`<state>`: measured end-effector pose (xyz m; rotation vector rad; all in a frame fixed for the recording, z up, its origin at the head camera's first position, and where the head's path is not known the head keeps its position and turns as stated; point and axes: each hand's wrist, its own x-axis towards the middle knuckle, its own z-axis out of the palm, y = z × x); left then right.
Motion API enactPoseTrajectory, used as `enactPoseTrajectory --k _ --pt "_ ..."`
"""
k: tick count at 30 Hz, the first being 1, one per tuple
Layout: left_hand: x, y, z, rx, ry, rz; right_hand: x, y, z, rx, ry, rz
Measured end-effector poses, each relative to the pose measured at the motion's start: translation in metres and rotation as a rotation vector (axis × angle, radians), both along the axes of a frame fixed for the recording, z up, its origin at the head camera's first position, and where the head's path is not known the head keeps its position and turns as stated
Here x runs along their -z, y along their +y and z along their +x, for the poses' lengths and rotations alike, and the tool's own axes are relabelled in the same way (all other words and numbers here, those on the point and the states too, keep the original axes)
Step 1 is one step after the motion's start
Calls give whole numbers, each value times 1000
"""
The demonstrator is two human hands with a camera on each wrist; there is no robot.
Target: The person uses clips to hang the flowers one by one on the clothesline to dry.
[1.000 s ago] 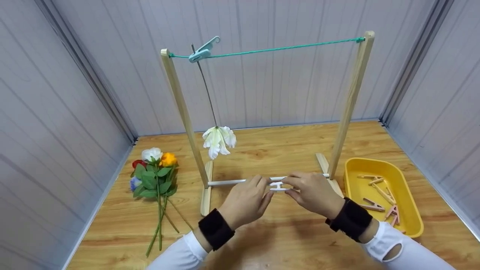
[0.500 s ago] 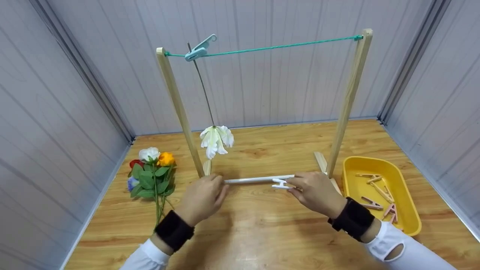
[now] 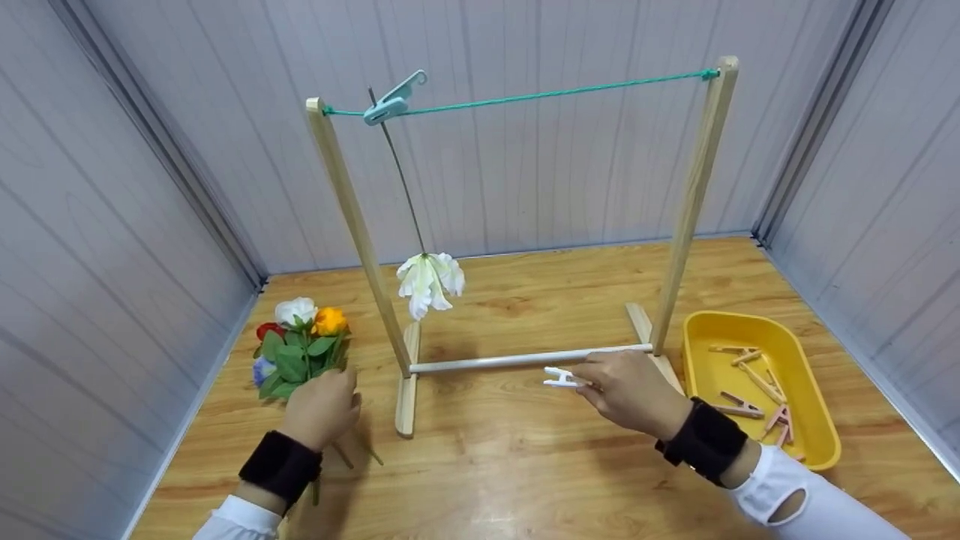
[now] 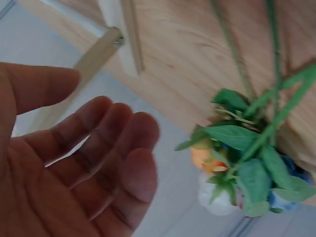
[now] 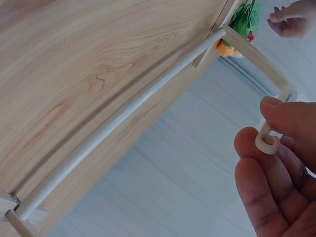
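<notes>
Left grip (image 3: 322, 411) hangs loosely bent, grasping nothing; right grip (image 3: 621, 390) pinches white clothespin (image 3: 560, 378). Flower bunch (image 3: 291, 360) lies just beyond left grip, clearly nearer of two! Stems (image 4: 275, 49) run lengthwise from blooms (image 3: 297, 309) back past it. Head view: left grip hides mid-stems. Left wrist view: red bloom (image 3: 269, 330) barely shows.

White clothespin (image 3: 559, 377); yellow tray (image 3: 823, 420); teal cord (image 3: 540, 95) — table (image 3: 510, 450) wood-grained
</notes>
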<state>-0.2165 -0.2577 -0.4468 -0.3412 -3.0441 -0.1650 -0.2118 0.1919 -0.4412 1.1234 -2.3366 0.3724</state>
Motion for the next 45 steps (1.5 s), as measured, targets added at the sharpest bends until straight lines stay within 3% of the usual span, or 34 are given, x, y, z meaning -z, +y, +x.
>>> enactPoseTrajectory --k 4,9,19,24,29,32,38,45 --pt "7 -15 -1 -79 -47 24 1 1 1 -7 -5 27" --pt "18 -27 -2 -164 -37 74 2 1 2 -5 -14 43" --pt "36 -33 -1 -241 -20 2 4 3 6 -11 0 33" --pt "38 -39 -4 -251 -64 59 4 4 7 -20 -22 19" --pt "36 -48 -11 -259 -242 151 7 4 7 -26 -26 17" --pt "35 -53 -13 -276 -307 228 9 4 6 -32 -36 14" --pt "30 -53 -14 -314 -310 365 9 4 7 -25 -65 4" --pt "25 -29 -13 -337 -291 495 11 3 8 -6 -63 3"
